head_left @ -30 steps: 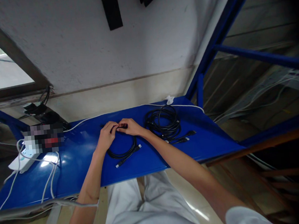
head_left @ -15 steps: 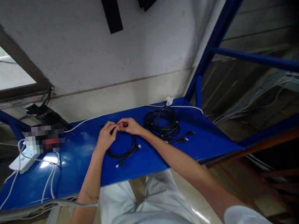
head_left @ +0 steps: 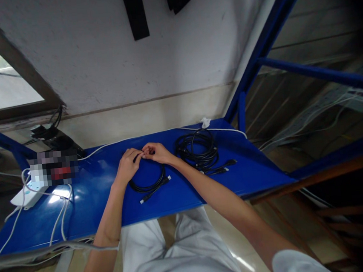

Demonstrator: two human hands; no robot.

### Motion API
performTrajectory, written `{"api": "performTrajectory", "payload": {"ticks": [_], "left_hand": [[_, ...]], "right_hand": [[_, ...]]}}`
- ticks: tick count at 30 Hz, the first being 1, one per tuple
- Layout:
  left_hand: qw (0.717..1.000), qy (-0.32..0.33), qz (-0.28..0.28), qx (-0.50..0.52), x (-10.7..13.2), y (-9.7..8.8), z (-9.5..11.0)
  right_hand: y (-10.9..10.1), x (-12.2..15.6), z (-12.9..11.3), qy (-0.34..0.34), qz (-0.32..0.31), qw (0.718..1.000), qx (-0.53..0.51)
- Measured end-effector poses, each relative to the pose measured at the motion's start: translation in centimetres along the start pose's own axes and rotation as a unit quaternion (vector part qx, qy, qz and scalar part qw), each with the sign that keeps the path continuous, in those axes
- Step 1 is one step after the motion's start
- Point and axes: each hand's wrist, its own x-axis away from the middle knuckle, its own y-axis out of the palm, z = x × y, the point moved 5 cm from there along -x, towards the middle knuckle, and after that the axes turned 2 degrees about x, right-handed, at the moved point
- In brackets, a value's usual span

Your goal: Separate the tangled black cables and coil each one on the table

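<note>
My left hand (head_left: 129,163) and right hand (head_left: 158,153) meet at the far side of a small coiled black cable (head_left: 148,181), which lies on the blue shelf (head_left: 180,194) about midway along it, just in front of me. Both sets of fingers are curled in and pinching the top of the loop between them; whether a tie or only the cable itself sits in that pinch is too small to tell. The cable's two plug ends (head_left: 156,188) trail out toward the near right of the coil, lying loose on the shelf.

I judge this cable to be light and limp, with a little spring in it, so the loop wants to open unless I keep it gathered. The smooth jacket could slide through a loose pinch. The best hold is where the turns bunch together at the top, not at the plugs, which would only dangle.

To the right, well apart from my hands, lies a larger black cable bundle (head_left: 197,149). A white power strip (head_left: 28,194) with white cords sits at the far left.

Compared with a second ago, my fingertips have closed a bit tighter together, and the coil has barely shifted.
</note>
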Motion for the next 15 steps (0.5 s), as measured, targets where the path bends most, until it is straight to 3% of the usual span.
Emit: {"api": "performTrajectory", "payload": {"ticks": [15], "left_hand": [[0.997,-0.029,0.012,-0.064,0.17,0.11,-0.39]], "right_hand": [[-0.07,0.19,-0.57,-0.019,-0.003,0.997,0.08]]}}
